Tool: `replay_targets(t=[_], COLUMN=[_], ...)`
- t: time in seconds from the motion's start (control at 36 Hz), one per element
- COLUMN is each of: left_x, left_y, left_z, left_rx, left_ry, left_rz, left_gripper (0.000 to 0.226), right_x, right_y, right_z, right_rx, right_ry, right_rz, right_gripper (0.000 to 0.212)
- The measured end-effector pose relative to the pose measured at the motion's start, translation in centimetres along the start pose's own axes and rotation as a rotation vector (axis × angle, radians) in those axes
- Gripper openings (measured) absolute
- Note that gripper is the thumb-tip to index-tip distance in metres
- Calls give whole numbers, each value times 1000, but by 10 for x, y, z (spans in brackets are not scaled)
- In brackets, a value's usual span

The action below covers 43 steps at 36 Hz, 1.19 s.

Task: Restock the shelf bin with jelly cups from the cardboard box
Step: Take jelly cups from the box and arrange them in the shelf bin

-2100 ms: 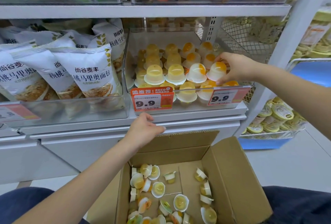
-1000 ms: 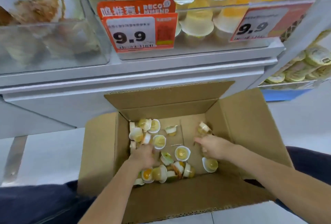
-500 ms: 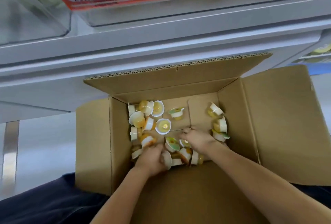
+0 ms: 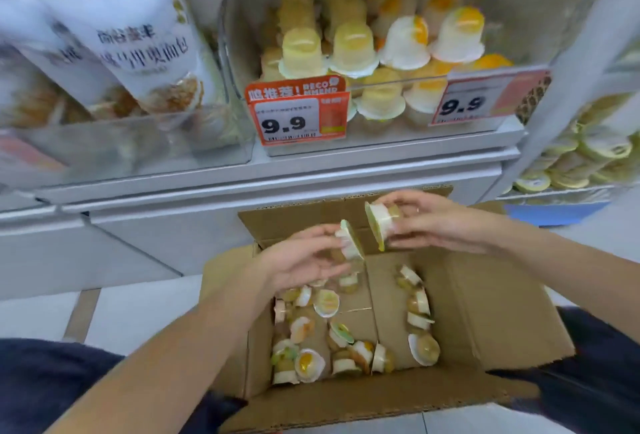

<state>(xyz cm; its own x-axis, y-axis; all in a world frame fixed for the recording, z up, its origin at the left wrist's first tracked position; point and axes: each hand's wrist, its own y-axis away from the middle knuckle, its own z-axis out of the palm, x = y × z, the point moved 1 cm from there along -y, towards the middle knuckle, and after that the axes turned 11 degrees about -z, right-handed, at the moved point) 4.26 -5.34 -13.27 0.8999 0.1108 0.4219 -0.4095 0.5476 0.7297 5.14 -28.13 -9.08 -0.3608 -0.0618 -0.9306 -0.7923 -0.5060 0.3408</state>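
An open cardboard box [image 4: 485, 312] sits on the floor below the shelf, with several jelly cups [image 4: 311, 361] loose on its bottom. My left hand [image 4: 294, 260] holds one jelly cup [image 4: 349, 243] above the box, lid turned to the right. My right hand [image 4: 436, 222] grips a second jelly cup [image 4: 379, 224] a little higher, lid facing left. The two cups nearly meet over the box's far flap. Above them, the clear shelf bin [image 4: 391, 135] holds several stacked jelly cups [image 4: 353, 49] turned upside down.
Two 9.9 price tags [image 4: 298, 114] hang on the bin front. A clear bin with white bread bags [image 4: 138, 62] stands to the left. A wire basket of round lidded snacks [image 4: 588, 156] sits at the right. My dark trouser legs flank the box.
Both hands have risen out of the box, each with a jelly cup taken from the pile. The view has tilted back up toward the shelf bin.
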Motion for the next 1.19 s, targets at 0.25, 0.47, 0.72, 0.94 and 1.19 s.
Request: replay_targets(t=[0.25,0.47,0.72,0.94,1.19], left_x=[49,40,44,50,46], left_y=[93,84,75,70,80], left_z=[64,90,103,108,107], left_rx=[-137,-224,-295,-189,-117], left_ry=[124,101,123,61,-27], left_rz=[154,191,198,239,237], left_gripper=[22,53,64,62,19], right_x=[-98,-101,-93,-95,-98], right_y=[54,50,45,41,39], right_z=[30,42,31,30,36], right_rx=[118,152,134,151,221], right_ry=[307,479,496,553,787], right_rz=[-481,-606,-576,-560,-590], right_gripper=[45,44,46,63,61])
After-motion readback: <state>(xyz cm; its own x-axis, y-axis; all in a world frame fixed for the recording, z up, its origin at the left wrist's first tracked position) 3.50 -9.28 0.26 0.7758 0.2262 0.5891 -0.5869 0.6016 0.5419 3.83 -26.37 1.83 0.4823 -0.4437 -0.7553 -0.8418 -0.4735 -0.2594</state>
